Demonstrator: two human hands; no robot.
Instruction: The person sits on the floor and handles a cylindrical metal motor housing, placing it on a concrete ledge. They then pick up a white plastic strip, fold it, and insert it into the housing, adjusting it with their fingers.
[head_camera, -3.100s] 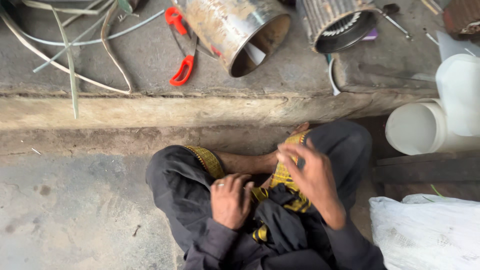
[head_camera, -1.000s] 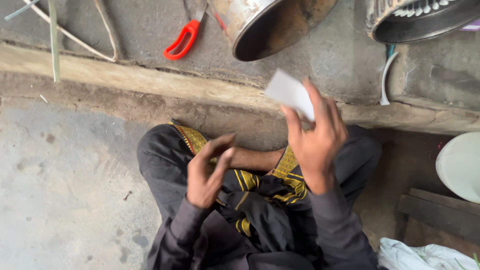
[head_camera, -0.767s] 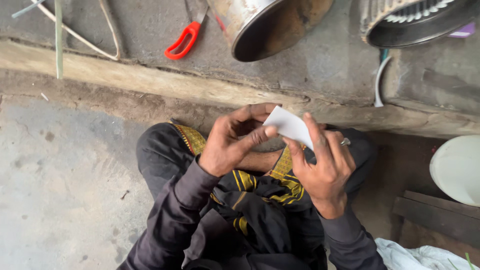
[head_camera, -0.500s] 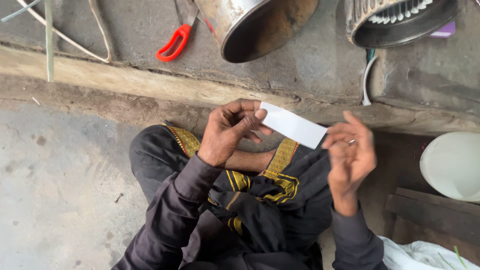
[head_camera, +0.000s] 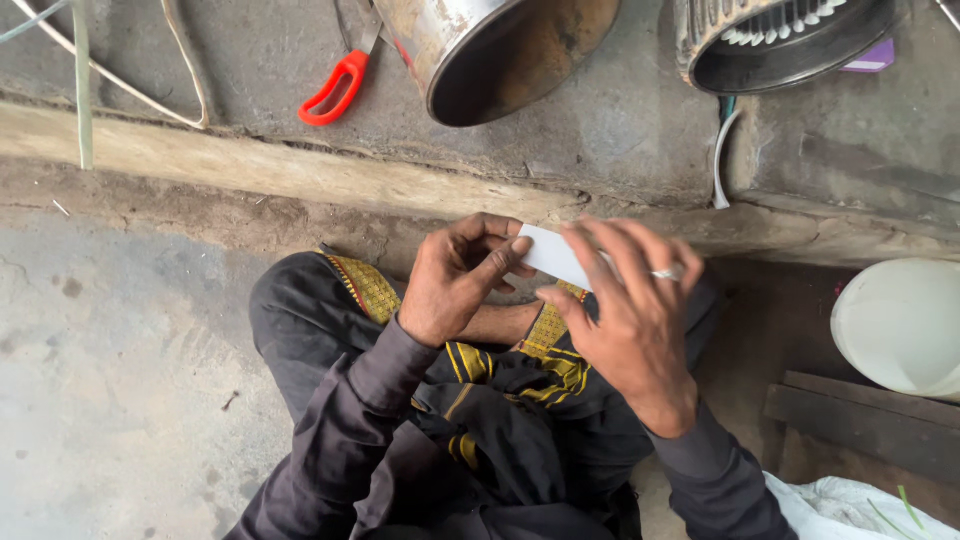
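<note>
A small white paper strip (head_camera: 552, 254) is held over my lap, in front of the concrete step. My left hand (head_camera: 458, 280) pinches its left end between thumb and forefinger. My right hand (head_camera: 625, 305), with a ring on one finger, lies over the strip's right part with fingers spread and covers most of it. I sit cross-legged in dark clothes with yellow patterned trim (head_camera: 365, 285).
On the concrete ledge (head_camera: 620, 130) above lie red-handled scissors (head_camera: 335, 88), a rusty metal can (head_camera: 495, 50) on its side, a ribbed dark cylinder (head_camera: 780, 40) and thin green strips (head_camera: 82, 90). A white bucket (head_camera: 900, 325) and dark planks (head_camera: 860, 425) stand at the right; a white sack (head_camera: 850, 505) is at bottom right.
My right hand took out a white strip, my left hand grasped its end, and the right hand let go briefly, then came back over the strip. The view shifted slightly.
</note>
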